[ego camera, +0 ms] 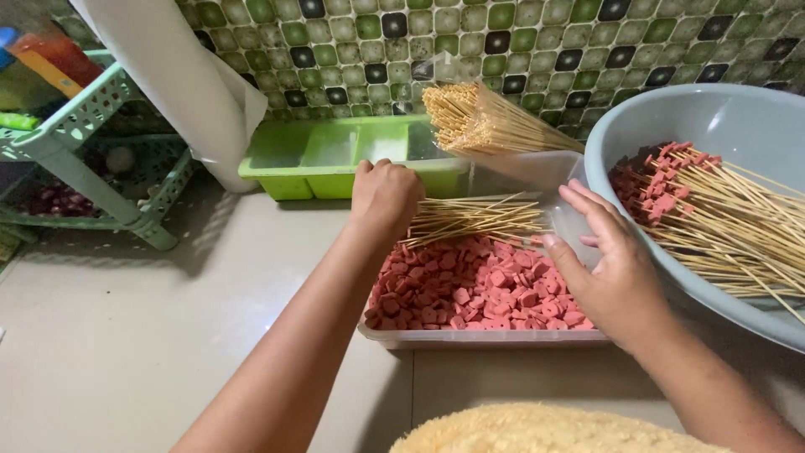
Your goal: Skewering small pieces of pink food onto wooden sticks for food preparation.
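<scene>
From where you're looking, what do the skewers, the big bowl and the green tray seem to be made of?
Skewers: likely bamboo or wood, pale, matte, thin, straight. Big bowl: probably plastic, smooth grey-blue with soft sheen. Green tray: looks like moulded plastic, glossy lime, with divided compartments. Left hand grips the skewers.

Pinks, greens, pale wood.
Pinkish-red sausage slices [478,289] in clear tray [482,338]; pale tan skewers [474,218]; grey-blue basin [671,113]; lime-green compartment box [335,159]; mint lattice rack [84,126]; green, black, white checkered wall tiles [537,42]; beige floor [126,335].
</scene>
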